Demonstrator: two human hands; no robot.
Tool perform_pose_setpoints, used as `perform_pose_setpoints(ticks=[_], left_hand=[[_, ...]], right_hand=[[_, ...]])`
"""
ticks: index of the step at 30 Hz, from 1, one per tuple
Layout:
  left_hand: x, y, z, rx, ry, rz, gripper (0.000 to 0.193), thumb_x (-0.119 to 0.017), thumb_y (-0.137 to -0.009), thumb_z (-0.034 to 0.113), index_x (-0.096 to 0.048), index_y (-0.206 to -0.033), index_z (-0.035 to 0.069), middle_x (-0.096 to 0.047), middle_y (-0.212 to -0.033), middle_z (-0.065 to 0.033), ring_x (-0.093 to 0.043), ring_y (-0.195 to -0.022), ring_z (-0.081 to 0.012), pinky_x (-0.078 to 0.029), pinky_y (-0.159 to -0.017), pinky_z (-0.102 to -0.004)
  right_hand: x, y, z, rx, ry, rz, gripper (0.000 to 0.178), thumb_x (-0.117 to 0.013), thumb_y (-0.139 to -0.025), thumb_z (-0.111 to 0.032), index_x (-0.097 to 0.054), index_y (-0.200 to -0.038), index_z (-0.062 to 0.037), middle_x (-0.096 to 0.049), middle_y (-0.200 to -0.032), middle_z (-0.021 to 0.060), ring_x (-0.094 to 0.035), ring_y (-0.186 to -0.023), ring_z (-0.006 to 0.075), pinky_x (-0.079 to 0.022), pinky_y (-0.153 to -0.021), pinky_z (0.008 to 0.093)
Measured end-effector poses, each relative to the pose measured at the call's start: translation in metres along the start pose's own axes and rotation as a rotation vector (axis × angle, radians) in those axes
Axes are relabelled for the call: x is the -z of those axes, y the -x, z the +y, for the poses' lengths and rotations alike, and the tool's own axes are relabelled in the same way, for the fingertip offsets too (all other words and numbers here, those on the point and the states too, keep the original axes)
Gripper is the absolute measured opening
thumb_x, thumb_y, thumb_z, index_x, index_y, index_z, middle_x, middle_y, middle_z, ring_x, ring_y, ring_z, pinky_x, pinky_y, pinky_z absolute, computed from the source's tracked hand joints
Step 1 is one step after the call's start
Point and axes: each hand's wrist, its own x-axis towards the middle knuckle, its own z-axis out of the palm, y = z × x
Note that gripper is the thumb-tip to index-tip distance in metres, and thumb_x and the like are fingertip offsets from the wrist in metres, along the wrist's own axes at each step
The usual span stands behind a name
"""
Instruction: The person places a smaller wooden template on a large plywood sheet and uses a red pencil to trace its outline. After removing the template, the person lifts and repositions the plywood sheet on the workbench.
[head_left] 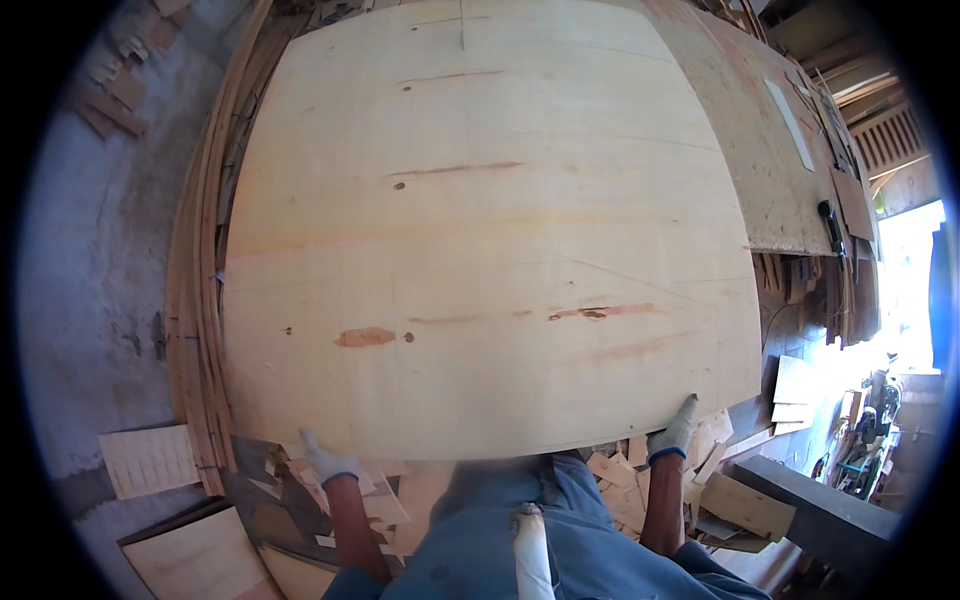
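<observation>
Plywood sheet (480, 250) fills the frame's centre, my left hand (330, 461) and right hand (674, 431) gripping its near edge, apparently from beneath; loose offcuts (746, 505), lower right, could trip me.

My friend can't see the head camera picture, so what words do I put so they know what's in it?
A large, pale wooden sheet with brown marks fills the middle, its near edge held by a person's gloved left hand and right hand. Wood scraps lie near the person, and long wooden strips run along the left.
</observation>
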Motion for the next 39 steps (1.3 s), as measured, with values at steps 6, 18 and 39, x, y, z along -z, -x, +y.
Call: perform_pose_setpoints(ticks=[6,18,39], left_hand=[[-0.013,-0.017,0.0,-0.03,-0.013,-0.027,0.056,-0.047,-0.1,0.05,-0.047,-0.141,0.012,-0.056,-0.136,-0.0095,-0.054,-0.122,-0.0306,-0.045,-0.103,-0.0485],[-0.04,-0.027,-0.003,-0.04,0.048,-0.066,0.061,-0.048,-0.099,0.048,-0.044,-0.143,0.007,-0.052,-0.142,-0.0101,-0.051,-0.128,-0.0314,-0.041,-0.109,-0.0463],[-0.083,-0.032,0.007,0.019,-0.03,0.037,0.06,-0.045,-0.099,0.053,-0.047,-0.141,0.009,-0.054,-0.139,-0.0105,-0.054,-0.124,-0.0332,-0.045,-0.102,-0.0508]], right_hand=[[-0.026,0.006,-0.003,0.028,0.067,0.029,0.062,-0.05,-0.097,-0.061,-0.049,-0.139,-0.0162,-0.06,-0.128,0.0056,-0.061,-0.113,0.0249,-0.055,-0.089,0.0448],[-0.012,-0.055,0.006,0.048,0.208,0.053,0.063,-0.049,-0.097,-0.061,-0.049,-0.139,-0.015,-0.058,-0.133,0.007,-0.06,-0.115,0.0271,-0.053,-0.093,0.0467],[-0.047,-0.05,0.0,-0.011,0.053,0.008,0.061,-0.049,-0.097,-0.061,-0.05,-0.137,-0.0149,-0.061,-0.128,0.0066,-0.064,-0.108,0.0266,-0.058,-0.083,0.0449]])
